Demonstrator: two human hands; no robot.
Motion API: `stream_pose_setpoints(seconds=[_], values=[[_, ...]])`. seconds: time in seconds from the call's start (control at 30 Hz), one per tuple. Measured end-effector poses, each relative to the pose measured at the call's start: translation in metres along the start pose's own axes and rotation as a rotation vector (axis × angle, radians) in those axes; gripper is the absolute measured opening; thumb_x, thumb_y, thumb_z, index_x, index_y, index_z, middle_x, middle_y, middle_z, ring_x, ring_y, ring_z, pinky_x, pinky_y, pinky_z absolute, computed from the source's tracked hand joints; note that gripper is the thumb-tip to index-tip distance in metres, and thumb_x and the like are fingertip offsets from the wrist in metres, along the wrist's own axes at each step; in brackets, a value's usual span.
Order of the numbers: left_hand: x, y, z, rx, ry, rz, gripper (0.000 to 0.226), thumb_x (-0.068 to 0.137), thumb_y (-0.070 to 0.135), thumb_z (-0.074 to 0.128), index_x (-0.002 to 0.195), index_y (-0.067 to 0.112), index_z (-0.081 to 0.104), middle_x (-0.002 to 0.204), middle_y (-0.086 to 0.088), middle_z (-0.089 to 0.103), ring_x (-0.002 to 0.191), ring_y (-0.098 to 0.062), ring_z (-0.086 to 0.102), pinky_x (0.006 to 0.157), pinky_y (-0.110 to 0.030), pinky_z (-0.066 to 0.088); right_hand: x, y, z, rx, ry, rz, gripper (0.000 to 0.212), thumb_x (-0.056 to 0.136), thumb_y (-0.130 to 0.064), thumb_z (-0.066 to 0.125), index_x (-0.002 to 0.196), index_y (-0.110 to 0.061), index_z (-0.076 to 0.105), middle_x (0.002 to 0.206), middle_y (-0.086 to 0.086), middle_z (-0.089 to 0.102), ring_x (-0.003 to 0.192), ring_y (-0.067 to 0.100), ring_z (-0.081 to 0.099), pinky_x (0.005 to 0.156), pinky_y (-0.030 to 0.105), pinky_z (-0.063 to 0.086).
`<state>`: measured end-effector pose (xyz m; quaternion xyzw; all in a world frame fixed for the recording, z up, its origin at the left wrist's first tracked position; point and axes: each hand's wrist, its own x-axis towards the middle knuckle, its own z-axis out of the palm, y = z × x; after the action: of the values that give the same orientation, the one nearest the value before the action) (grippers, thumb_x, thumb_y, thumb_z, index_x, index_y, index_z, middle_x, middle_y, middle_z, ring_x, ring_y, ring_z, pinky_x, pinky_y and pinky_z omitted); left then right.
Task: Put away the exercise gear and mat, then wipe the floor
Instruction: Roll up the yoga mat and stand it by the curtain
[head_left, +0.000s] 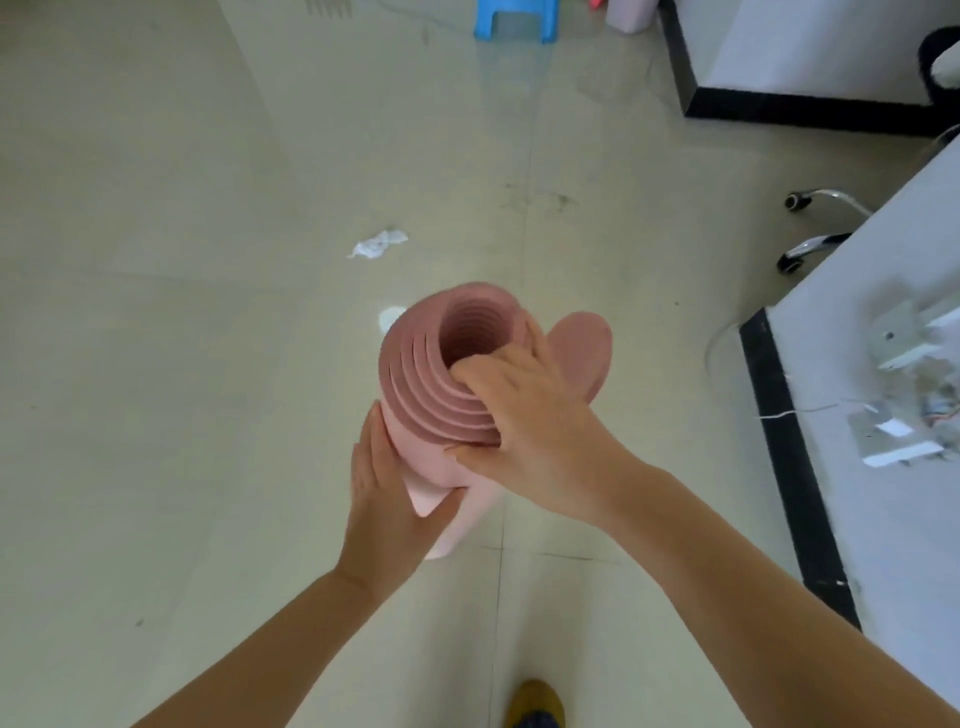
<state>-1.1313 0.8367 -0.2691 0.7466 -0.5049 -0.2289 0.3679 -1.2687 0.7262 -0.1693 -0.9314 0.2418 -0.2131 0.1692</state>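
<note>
Right hand (524, 415) grips the telescoped top of the rolled pink yoga mat (441, 395), frame centre | left hand (387, 488) wraps its side | step: tidying roll | next: likely squaring layers flush.

Both forearms were bare to the frame edge, no sleeves in view. The left hand (387, 499) and the right hand (524, 415) were bare too, with no gloves, rings, watch or bracelet visible on either wrist. Fingernails looked short and unpainted where they showed. One foot showed at the bottom edge in a mustard-yellow shoe (535, 701), with a dark blue trouser cuff (537, 722) over it.
</note>
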Motion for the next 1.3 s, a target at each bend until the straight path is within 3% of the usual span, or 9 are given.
stream_pose_setpoints(seconds=[0.2, 0.37, 0.43, 0.5, 0.6, 0.77, 0.9, 1.03, 1.3], values=[[-0.028, 0.044, -0.068, -0.704, -0.043, -0.583, 0.045, 0.100, 0.031, 0.042, 0.144, 0.030, 0.030, 0.139, 0.008, 0.047, 0.131, -0.015, 0.044, 0.112, -0.045, 0.033, -0.032, -0.030, 0.022, -0.107, -0.206, -0.177, 0.034, 0.071, -0.026, 0.075, 0.099, -0.012, 0.062, 0.088, -0.003, 0.061, 0.091, 0.017, 0.057, 0.115, 0.054, 0.020], [0.007, 0.070, -0.080, -0.295, -0.241, -0.624, 0.084, 0.088, 0.044, 0.059, 0.151, 0.026, 0.007, 0.140, 0.003, 0.039, 0.123, -0.020, 0.048, 0.095, -0.029, 0.041, -0.029, -0.046, 0.008, 0.115, -0.214, -0.104, 0.031, 0.083, -0.024, 0.063, 0.110, -0.009, 0.062, 0.110, 0.002, 0.064, 0.111, 0.017, 0.056, 0.120, 0.039, 0.010], [0.017, 0.068, -0.079, -0.196, -0.208, -0.623, 0.073, 0.090, 0.035, 0.055, 0.149, 0.021, 0.014, 0.134, -0.006, 0.049, 0.107, -0.024, 0.057, 0.079, -0.026, 0.044, -0.033, -0.050, -0.002, 0.220, -0.009, 0.116, 0.030, 0.089, -0.026, 0.055, 0.117, -0.014, 0.057, 0.125, 0.003, 0.058, 0.124, 0.016, 0.049, 0.119, 0.043, 0.014], [0.024, 0.069, -0.078, -0.163, -0.180, -0.628, 0.066, 0.090, 0.027, 0.053, 0.146, 0.018, 0.020, 0.127, -0.010, 0.054, 0.096, -0.024, 0.059, 0.067, -0.023, 0.043, -0.038, -0.047, -0.014, 0.323, 0.192, 0.605, 0.042, 0.092, -0.032, 0.051, 0.132, -0.025, 0.042, 0.143, 0.000, 0.042, 0.136, 0.015, 0.034, 0.116, 0.045, 0.020], [0.028, 0.073, -0.072, -0.134, -0.231, -0.660, 0.068, 0.090, 0.025, 0.051, 0.147, 0.018, 0.015, 0.132, -0.016, 0.046, 0.094, -0.026, 0.058, 0.069, -0.028, 0.044, -0.041, -0.040, -0.017, 0.761, 0.056, 1.316, 0.076, 0.088, -0.051, 0.054, 0.149, -0.035, 0.012, 0.158, -0.004, 0.016, 0.142, 0.018, 0.024, 0.112, 0.040, 0.027], [0.021, 0.094, -0.069, 0.050, -0.315, -0.626, 0.080, 0.092, 0.024, 0.048, 0.151, 0.020, -0.006, 0.151, -0.014, 0.016, 0.125, -0.031, 0.040, 0.091, -0.037, 0.043, -0.010, -0.028, -0.012, 0.840, -0.100, 1.201, 0.097, 0.062, -0.083, 0.053, 0.143, -0.040, 0.023, 0.144, -0.009, 0.041, 0.125, 0.017, 0.049, 0.102, 0.046, 0.044], [0.023, 0.102, -0.073, 0.365, -0.263, -0.357, 0.080, 0.094, 0.018, 0.045, 0.150, 0.016, -0.012, 0.158, -0.011, -0.003, 0.145, -0.028, 0.009, 0.111, -0.042, 0.032, 0.018, -0.022, -0.016, 0.778, -0.332, 1.011, 0.079, 0.082, -0.048, 0.067, 0.143, -0.028, 0.021, 0.120, -0.012, 0.049, 0.097, 0.005, 0.056, 0.080, 0.018, 0.045], [0.033, 0.097, -0.066, 0.519, -0.432, -0.399, 0.084, 0.095, 0.020, 0.046, 0.148, 0.022, -0.018, 0.159, -0.005, -0.013, 0.147, -0.027, -0.004, 0.112, -0.054, 0.026, 0.026, -0.029, -0.007, 0.604, -0.452, 1.007, 0.087, 0.078, -0.022, 0.066, 0.145, -0.033, 0.013, 0.136, 0.006, 0.031, 0.104, 0.022, 0.053, 0.086, 0.034, 0.050], [0.054, 0.096, -0.045, 0.564, -0.541, -0.570, 0.101, 0.086, 0.037, 0.058, 0.145, 0.035, -0.024, 0.146, -0.014, 0.017, 0.108, -0.034, 0.048, 0.079, -0.038, 0.047, 0.039, -0.009, 0.007, 0.564, -0.520, 1.251, 0.073, 0.077, -0.012, 0.064, 0.135, -0.026, 0.023, 0.122, 0.011, 0.037, 0.081, 0.027, 0.049, 0.066, 0.037, 0.047]])
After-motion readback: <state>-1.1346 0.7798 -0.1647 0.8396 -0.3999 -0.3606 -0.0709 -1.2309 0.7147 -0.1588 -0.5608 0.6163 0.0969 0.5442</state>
